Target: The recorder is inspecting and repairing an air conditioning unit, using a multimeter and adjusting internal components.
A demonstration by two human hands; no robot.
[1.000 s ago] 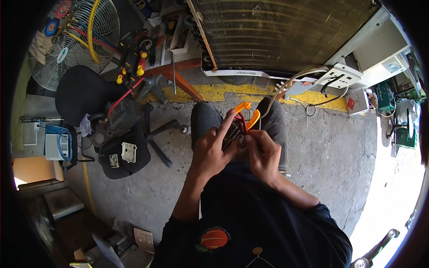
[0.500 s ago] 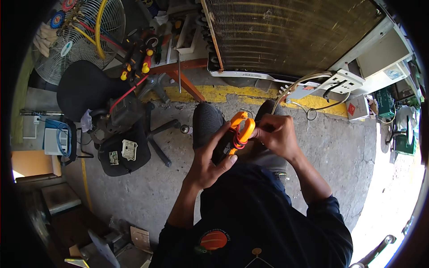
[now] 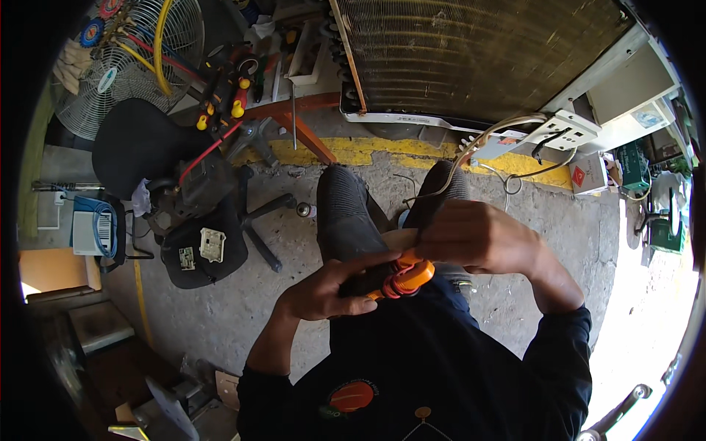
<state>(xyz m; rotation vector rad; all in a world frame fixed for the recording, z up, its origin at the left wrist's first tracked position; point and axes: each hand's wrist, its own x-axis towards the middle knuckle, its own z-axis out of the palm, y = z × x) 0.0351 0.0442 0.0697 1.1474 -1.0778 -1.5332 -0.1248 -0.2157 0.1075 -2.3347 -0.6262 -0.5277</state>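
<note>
In front of my lap I hold an orange clamp meter (image 3: 415, 278) with red and dark test leads wound around its jaw end. My left hand (image 3: 323, 290) grips its body from the left, the thumb on the near side and the fingers on the far side. Its dark body is mostly hidden by that hand. Over the far right side of the jaw, my right hand (image 3: 482, 235) is closed with the fingers bent down. Its fingertips are out of sight, so what they pinch does not show.
A large finned coil unit (image 3: 471, 59) stands ahead, with a cable and socket panel (image 3: 566, 138) at its right. To the left are an office chair (image 3: 220, 257) bearing small circuit parts, a tool-covered bench (image 3: 309, 103) and a wire-guarded fan (image 3: 132, 66). A spray can (image 3: 304, 210) stands on the floor.
The clamp meter has come nearer my body and tipped over toward the right. My right hand has turned palm down above its jaw, with the elbow moved outward.
</note>
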